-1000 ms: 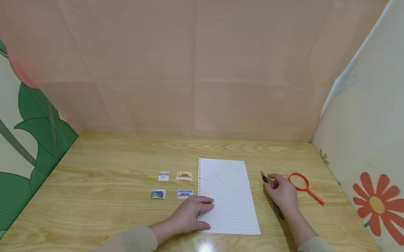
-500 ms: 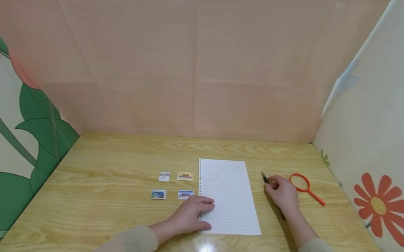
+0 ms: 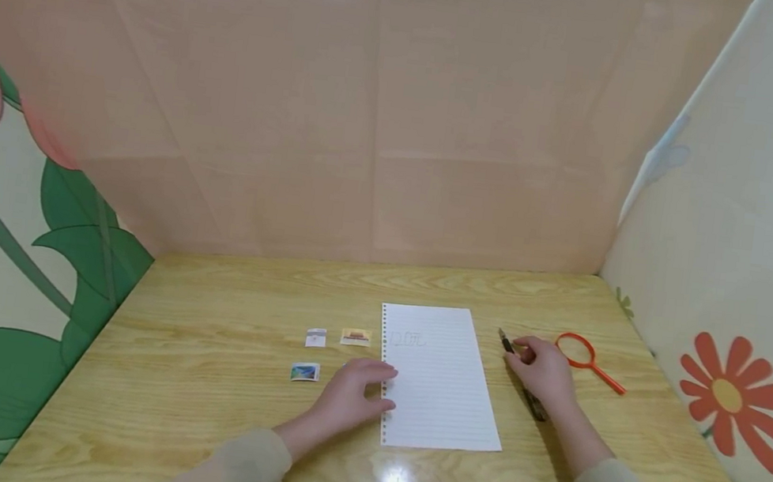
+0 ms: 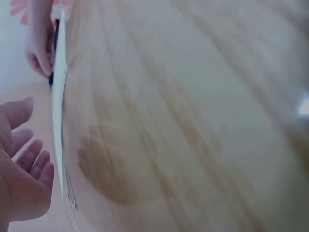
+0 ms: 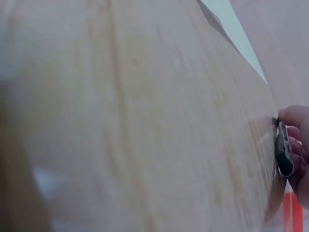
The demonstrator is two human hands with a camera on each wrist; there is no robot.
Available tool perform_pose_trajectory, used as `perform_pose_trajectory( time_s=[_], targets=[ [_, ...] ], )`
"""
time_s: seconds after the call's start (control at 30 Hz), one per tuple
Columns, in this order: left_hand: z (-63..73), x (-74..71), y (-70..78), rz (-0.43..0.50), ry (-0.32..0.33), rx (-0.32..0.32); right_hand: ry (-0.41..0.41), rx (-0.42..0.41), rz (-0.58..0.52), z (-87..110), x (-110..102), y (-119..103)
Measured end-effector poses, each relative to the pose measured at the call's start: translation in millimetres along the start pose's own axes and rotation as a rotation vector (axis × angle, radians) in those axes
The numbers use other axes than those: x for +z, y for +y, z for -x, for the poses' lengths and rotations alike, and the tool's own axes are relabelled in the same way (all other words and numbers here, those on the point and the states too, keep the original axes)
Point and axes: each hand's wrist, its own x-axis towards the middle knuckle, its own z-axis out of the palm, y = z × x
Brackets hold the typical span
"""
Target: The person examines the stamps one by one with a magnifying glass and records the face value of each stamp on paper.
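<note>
Though nib (image 3: 501,332) fwd-L, pen (image 3: 507,344) axis diag.

Head view: from above, facing forward and down over counter (image 3: 206,316). Wrist views: low, close along it; all share paper (image 3: 441,390), pen (image 3: 507,343).
</note>
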Motion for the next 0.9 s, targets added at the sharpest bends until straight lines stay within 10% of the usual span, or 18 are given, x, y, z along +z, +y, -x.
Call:
perform_pose_trajectory(
  time_s=[0.9],
  targets=[
    [-0.8,-33.7,-40.3,-0.169,0.138,-0.077,0.123,-0.004,-0.192,13.3,-50,24]
  ],
)
